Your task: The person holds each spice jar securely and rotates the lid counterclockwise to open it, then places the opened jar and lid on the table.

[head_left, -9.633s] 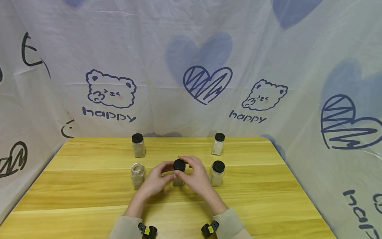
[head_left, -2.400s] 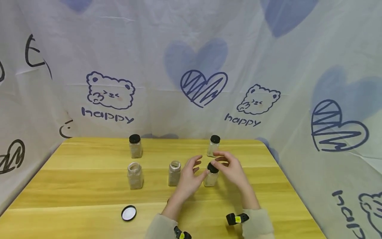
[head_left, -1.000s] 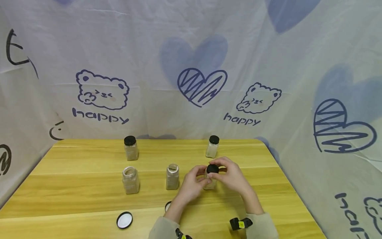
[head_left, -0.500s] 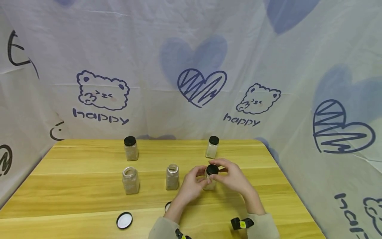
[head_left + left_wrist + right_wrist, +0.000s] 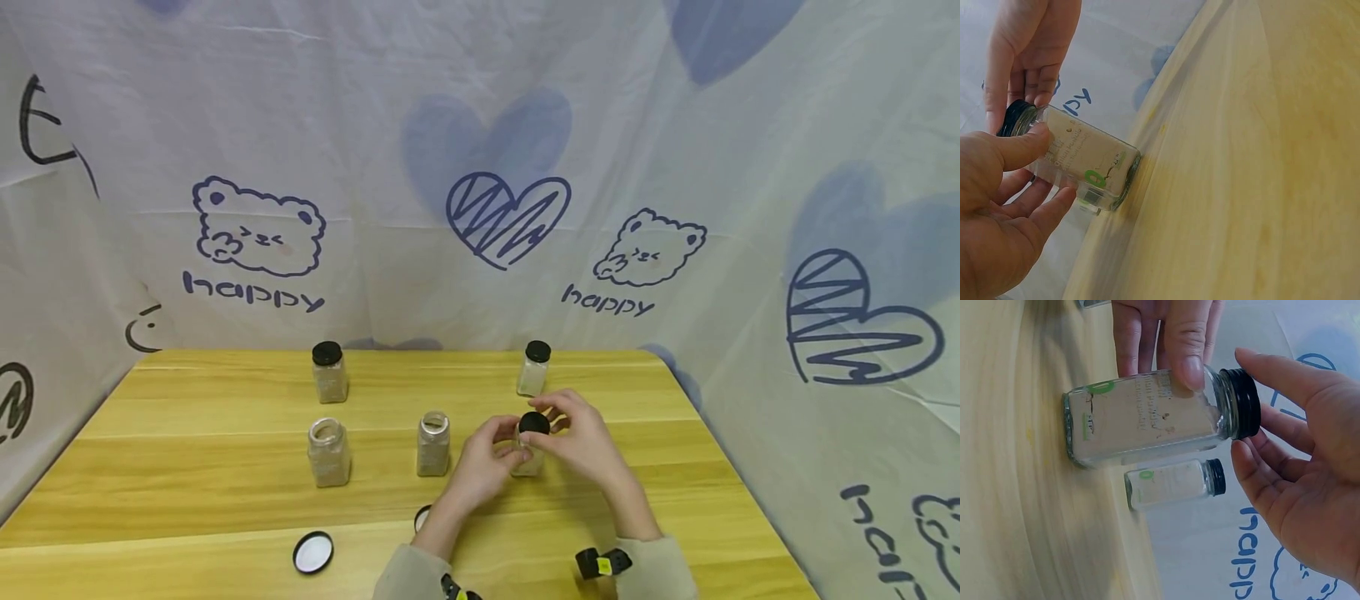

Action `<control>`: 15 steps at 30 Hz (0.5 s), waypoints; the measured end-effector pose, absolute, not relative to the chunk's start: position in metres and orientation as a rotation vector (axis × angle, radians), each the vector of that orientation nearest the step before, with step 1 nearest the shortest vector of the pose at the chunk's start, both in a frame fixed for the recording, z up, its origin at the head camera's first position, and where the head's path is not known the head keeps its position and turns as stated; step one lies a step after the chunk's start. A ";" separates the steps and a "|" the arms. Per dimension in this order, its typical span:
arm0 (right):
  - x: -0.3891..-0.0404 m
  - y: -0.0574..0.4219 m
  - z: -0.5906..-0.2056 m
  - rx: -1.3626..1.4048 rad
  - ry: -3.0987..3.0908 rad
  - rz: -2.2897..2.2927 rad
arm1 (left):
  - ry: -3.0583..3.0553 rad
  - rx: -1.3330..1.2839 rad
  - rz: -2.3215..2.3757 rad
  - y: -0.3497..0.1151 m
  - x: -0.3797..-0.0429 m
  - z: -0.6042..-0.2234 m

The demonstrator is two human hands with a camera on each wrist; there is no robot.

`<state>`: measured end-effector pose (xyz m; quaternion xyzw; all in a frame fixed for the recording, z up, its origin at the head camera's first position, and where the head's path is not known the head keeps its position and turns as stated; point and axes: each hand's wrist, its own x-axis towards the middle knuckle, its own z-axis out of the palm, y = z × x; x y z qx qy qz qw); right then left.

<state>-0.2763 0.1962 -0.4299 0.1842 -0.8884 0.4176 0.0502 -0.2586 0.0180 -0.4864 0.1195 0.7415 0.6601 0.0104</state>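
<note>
A pale cloth (image 5: 390, 150) printed with blue hearts, bear faces and the word "happy" hangs behind a wooden counter (image 5: 187, 467). Near the back edge stand two capped jars, the rear left jar (image 5: 331, 383) and the rear right jar (image 5: 532, 377), well apart. Closer in, the front left jar (image 5: 329, 460) and the middle jar (image 5: 432, 450) stand upright with bare mouths. A loose lid (image 5: 312, 552) lies at the front with its white inside up; a second loose lid (image 5: 422, 518) is partly covered by the left forearm. Pale sleeves (image 5: 656, 571) reach in from the bottom edge, a black wrist device (image 5: 602, 564) with a yellow patch at the right one.

The jars are clear glass with squarish bodies and round necks; the counter has streaky yellow grain. The held jar (image 5: 1147, 419) bears fine lettering and a green mark, and a black lid (image 5: 1246, 403) with a ridged side sits on its neck.

The held jar stands upright on the counter, right of the middle jar. The left hand (image 5: 480, 467) holds its body, thumb on one side, fingers bent round the other. The right hand (image 5: 581, 437) has thumb and bent fingers spread to the lid's width around its rim; how firmly they press cannot be told.
</note>
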 end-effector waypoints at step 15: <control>-0.274 0.195 -0.428 0.641 -2.696 1.203 | 2.317 0.374 2.052 0.017 -0.257 -0.484</control>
